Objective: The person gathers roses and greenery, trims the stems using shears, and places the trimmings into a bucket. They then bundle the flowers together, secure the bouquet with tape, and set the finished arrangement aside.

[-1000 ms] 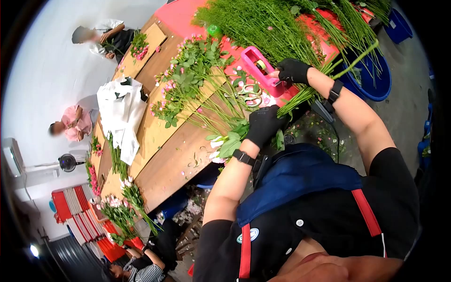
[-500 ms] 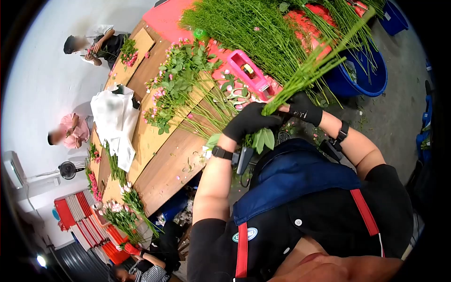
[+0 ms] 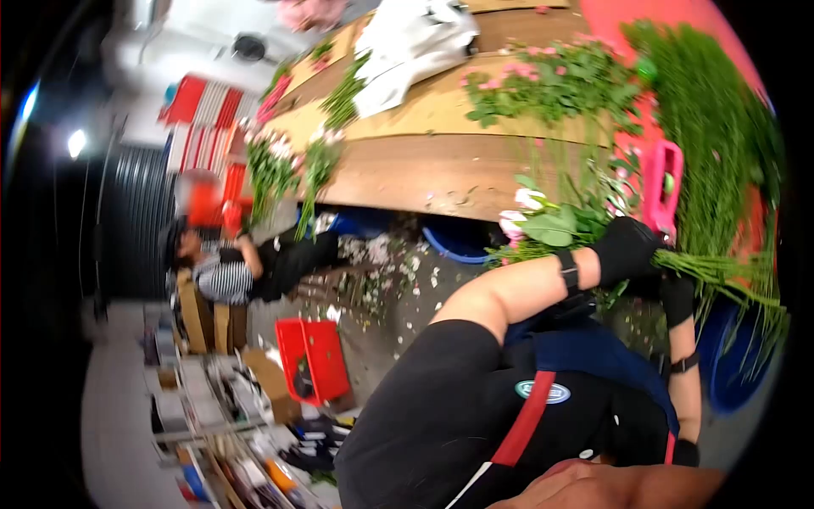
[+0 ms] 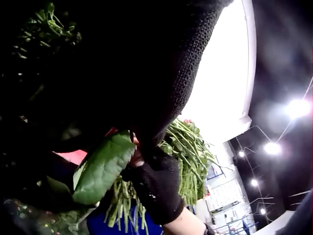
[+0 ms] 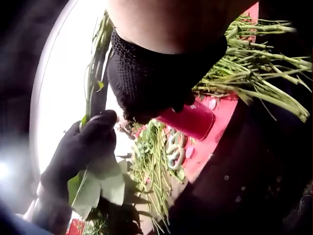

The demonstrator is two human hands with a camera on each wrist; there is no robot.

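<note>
My gloved left hand (image 3: 626, 252) grips a flower bunch. Its broad leaves (image 3: 555, 227) and pale pink-white blooms (image 3: 512, 224) spread to the left of the fist, and its green stems (image 3: 721, 270) run out to the right. My gloved right hand (image 3: 677, 299) is close beside the left, right at the stems. In the right wrist view its fingers are bent down, but I cannot tell what they hold. A pink tape dispenser (image 3: 664, 191) stands on the table just beyond the hands. Green-handled scissors (image 5: 175, 152) lie near it in the right wrist view.
Long green foliage (image 3: 716, 144) covers the red table end. Pink roses (image 3: 551, 81) and a white wrap (image 3: 415, 47) lie on the boards. Blue buckets (image 3: 733, 356) stand below the edge. A person in stripes (image 3: 222, 276) works at the far end, near a red crate (image 3: 312, 360).
The head view has swung left. My right hand left the tape dispenser and came to the stems beside my left hand. The bunch was raised and tilted, and now its stems point right.
</note>
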